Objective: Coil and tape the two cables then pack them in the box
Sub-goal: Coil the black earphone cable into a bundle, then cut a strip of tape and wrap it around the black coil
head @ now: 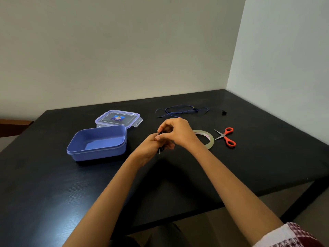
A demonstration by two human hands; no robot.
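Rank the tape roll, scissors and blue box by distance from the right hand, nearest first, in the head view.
1. Tape roll, just right of the right hand.
2. Scissors, farther right again.
3. Blue box, off to the left.

A black table [249,157] stands in a pale-walled corner [229,68].
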